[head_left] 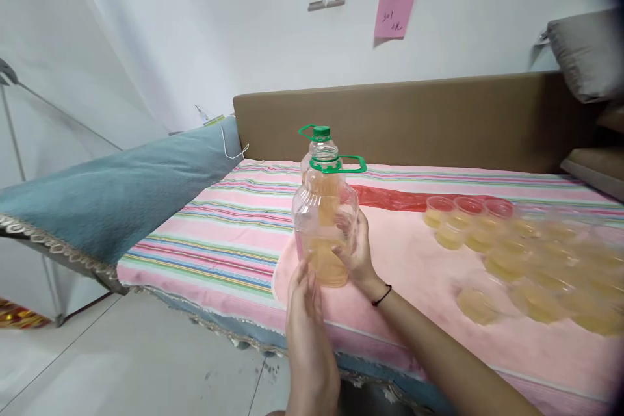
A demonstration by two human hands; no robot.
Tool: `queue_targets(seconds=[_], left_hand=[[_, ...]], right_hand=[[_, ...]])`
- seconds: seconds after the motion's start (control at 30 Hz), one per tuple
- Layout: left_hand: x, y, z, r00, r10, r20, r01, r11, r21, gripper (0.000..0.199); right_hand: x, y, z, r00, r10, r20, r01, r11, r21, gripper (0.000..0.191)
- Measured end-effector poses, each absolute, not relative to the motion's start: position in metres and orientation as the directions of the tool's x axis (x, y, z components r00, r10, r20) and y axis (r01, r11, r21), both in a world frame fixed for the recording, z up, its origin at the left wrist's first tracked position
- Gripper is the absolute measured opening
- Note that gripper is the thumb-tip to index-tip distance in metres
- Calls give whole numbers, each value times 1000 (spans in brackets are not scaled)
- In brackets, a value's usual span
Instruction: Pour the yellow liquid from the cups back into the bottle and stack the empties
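Observation:
In the head view, a clear plastic bottle (322, 221) with pale yellow liquid in its lower part is between my hands. Its neck has no cap, and a green ring handle sticks out to the right. My right hand (358, 247) wraps around the bottle's right side. At the lower left, my left hand (303, 292) presses its fingers against the base. Just behind stands a second bottle with a green cap (322, 132) and a green handle, mostly hidden by the first. Several clear plastic cups (451, 234) of yellow liquid stand to the right, partly blurred.
The cups rest on a pink cloth (404, 273) over a striped bed cover (219, 234). A red plastic sheet (390, 198) lies behind it. A brown backrest (400, 120) runs along the wall; a blue-covered armrest (141, 188) is at the left.

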State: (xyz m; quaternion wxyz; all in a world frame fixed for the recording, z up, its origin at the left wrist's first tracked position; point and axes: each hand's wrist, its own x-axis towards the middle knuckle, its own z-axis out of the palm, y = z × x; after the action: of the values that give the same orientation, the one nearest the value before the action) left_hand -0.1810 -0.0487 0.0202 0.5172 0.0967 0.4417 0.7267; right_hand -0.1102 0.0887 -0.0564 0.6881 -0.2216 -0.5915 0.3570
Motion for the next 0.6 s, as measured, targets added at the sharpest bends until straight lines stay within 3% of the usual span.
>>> queue_targets(seconds=[0.27,0.37,0.43,0.6], left_hand=[[-173,-45,11,-484,833,-267,-572,-70,817,34],[-167,-47,5,-502,855,-128,-406,-102,908,40],[-161,-50,3,-516,856,-9,-253,-143,957,43],[-144,-57,6,-432,851,299,-4,-333,943,40]], right_hand=[[-98,83,-52,-113,792,600,-156,582,-798,105],[-79,72,-39,-160,809,565,-84,559,-825,109],[-60,62,-28,-148,811,566,-56,565,-823,101],[12,29,8,-48,747,663,-33,663,-748,80]])
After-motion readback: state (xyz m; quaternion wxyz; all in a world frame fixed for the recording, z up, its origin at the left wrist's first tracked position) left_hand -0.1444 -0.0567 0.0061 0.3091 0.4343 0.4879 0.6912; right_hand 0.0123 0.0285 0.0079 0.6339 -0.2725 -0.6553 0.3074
